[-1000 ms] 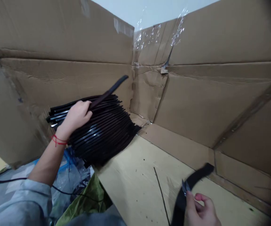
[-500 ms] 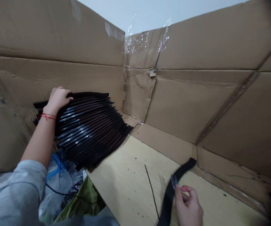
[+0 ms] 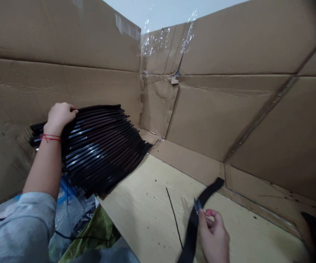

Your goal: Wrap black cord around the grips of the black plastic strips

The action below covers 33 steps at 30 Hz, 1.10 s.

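My left hand (image 3: 59, 117) rests curled on top of a tall leaning stack of curved black strips (image 3: 97, 146) at the left, its fingers bent over the uppermost strip. A red thread circles that wrist. Low in the frame, my right hand (image 3: 213, 237) pinches a small metal tool (image 3: 196, 204) together with a single curved black strip (image 3: 199, 215), which runs from the bottom edge up to the right. A thin black strand (image 3: 174, 217) lies on the pale board (image 3: 152, 204) between the stack and that hand.
Brown cardboard walls (image 3: 229, 109) enclose the board at the back and right, taped at the corner. Clear plastic bags and a green bag (image 3: 89, 233) lie below the stack at the lower left. A dark object (image 3: 315, 226) shows at the right edge.
The strip my left hand held raised now lies flat on top of the stack, and the hand has shifted left along it. My right hand with its strip stays about where it was.
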{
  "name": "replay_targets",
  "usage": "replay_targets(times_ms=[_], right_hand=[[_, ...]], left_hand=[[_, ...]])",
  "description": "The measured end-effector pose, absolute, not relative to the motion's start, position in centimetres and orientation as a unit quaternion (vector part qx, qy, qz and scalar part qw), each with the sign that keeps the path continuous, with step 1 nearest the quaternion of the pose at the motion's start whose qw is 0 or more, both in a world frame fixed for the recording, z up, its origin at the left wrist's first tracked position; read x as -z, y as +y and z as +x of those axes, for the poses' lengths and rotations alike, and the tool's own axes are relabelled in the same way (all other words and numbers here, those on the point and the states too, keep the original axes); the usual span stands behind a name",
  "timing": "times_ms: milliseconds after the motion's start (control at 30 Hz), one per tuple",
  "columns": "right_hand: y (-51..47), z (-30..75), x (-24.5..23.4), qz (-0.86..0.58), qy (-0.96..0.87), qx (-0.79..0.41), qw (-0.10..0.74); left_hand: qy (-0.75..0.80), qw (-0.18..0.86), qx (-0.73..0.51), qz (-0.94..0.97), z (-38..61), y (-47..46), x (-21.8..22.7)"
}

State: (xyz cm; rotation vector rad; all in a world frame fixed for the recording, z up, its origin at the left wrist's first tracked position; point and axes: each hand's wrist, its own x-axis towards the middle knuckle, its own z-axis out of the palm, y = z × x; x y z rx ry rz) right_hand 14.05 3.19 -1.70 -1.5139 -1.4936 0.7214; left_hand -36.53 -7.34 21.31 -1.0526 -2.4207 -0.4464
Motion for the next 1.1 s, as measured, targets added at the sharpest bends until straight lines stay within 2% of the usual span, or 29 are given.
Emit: replay_targets(times_ms=[233, 733, 1100], right_hand=[[3.4, 14.2, 2.1, -0.607, -0.600, -0.290, 0.433], [3.4, 14.0, 2.3, -0.598, -0.624, -0.265, 0.427], [3.4, 14.1, 2.7, -0.603, -0.628, -0.264, 0.415]], left_hand=[[-0.877, 0.293, 0.180, -0.335, -34.4, -7.6, -21.1], [-0.895, 0.232, 0.165, -0.343, -35.5, -7.4, -21.5], [-0.882, 0.346, 0.213, -0.241, -33.9, -5.6, -19.9]])
